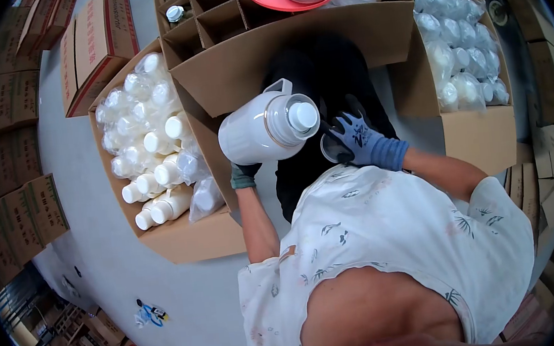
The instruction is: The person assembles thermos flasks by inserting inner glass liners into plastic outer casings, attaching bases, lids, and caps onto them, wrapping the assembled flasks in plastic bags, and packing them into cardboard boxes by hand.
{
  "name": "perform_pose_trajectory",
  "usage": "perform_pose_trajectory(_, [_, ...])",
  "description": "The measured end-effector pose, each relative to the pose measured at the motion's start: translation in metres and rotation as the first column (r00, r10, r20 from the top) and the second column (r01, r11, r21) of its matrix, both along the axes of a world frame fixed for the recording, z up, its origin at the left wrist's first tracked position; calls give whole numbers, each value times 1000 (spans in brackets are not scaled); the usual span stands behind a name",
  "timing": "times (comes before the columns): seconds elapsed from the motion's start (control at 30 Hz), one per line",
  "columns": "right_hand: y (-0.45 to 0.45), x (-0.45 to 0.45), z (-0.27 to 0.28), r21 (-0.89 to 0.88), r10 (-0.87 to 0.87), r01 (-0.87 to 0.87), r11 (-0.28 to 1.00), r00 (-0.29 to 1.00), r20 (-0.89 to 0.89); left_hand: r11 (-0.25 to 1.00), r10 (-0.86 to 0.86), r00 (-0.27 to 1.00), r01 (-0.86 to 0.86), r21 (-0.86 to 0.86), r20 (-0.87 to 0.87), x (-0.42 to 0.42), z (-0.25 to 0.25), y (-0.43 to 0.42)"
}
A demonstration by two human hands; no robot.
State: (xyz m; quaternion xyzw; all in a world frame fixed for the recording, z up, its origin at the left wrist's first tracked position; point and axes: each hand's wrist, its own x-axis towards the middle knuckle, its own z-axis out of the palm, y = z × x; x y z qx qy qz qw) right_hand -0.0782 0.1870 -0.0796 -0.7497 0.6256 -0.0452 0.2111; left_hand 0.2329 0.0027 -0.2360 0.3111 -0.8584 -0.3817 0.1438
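Now, the white flask (249, 132) tilts over the left hand (245, 176) by dark trousers (345, 68) (how far that hand's hidden fingers close, I cannot tell) and could drop if this support slips, the right hand (360, 139) curling its fingers round a cup-like piece (333, 149)

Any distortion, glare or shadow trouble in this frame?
Head view: wide-angle distortion bows the stacked cartons near the rim, and the corners go black; head view: bright glints on the plastic bags; head view: the white flask reads clearly, but the left hand, mostly hidden by it, looks dark.
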Motion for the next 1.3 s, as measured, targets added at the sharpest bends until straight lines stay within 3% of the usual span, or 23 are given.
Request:
perform_pose_trajectory(0.03, [-2, -6, 2, 68, 28, -30, 997, 999, 23, 999, 35, 999, -34, 36, -27, 1, 0, 2])
perform_pose_trajectory(0.07, [1, -17, -8, 14, 8, -8, 1000, 999, 50, 996, 69, 996, -65, 68, -57, 0, -1, 3])
perform_pose_trajectory(0.17, [-19, -41, 31, 17, -272, 272, 962, 962, 21, 991, 112, 991, -107, 79, -67, 0, -10, 3])
perform_pose_trajectory(0.27, [-43, -50, 39, -406, -400, 350, 844, 915, -45, 990, 118, 990, -111, 87, -73, 0, 0, 9])
perform_pose_trajectory(0.37, [-70, -45, 48, -656, -463, 402, 639, 882, 90, 987, 134, 987, -124, 106, -91, -1, 12, 17])
perform_pose_trajectory(0.5, [-67, -16, 86, -610, -317, 516, 601, 855, 411, 976, 175, 977, -157, 148, -122, -3, 29, 34])
perform_pose_trajectory(0.53, [-56, -9, 99, -499, -267, 544, 675, 810, 522, 973, 186, 974, -164, 162, -131, -4, 32, 38])
perform_pose_trajectory(0.57, [-52, -8, 97, -532, -106, 490, 690, 796, 596, 970, 199, 970, -174, 172, -142, -6, 34, 42])
perform_pose_trajectory(0.73, [-70, -22, 90, -581, 69, 367, 726, 802, 593, 976, 201, 968, -184, 121, -152, -12, 36, 45])
perform_pose_trajectory(0.87, [-93, -39, 102, -677, 178, 78, 732, 937, 301, 988, 153, 981, -154, 3, -122, -15, 41, 35])
perform_pose_trajectory(0.97, [-108, -32, 97, -473, 140, 225, 852, 772, 620, 985, 159, 978, -166, -43, -138, -22, 52, 37])
perform_pose_trajectory(1.03, [-99, -31, 115, -573, 336, -110, 812, 891, 305, 977, 213, 955, -205, 60, -204, -29, 60, 42])
perform_pose_trajectory(1.1, [-94, -31, 118, -612, 408, -204, 765, 887, 215, 946, 287, 917, -227, 230, -277, -32, 61, 51])
perform_pose_trajectory(1.2, [-101, -40, 109, -573, 303, -64, 817, 893, 332, 985, 175, 976, -175, 14, -133, -18, 30, 49])
perform_pose_trajectory(1.27, [-108, -43, 96, -509, 173, 39, 860, 916, 363, 964, 264, 945, -267, 12, -194, -28, 37, 46])
perform_pose_trajectory(1.3, [-111, -47, 92, -453, 103, 146, 879, 871, 481, 950, 305, 925, -311, 11, -227, -34, 43, 42])
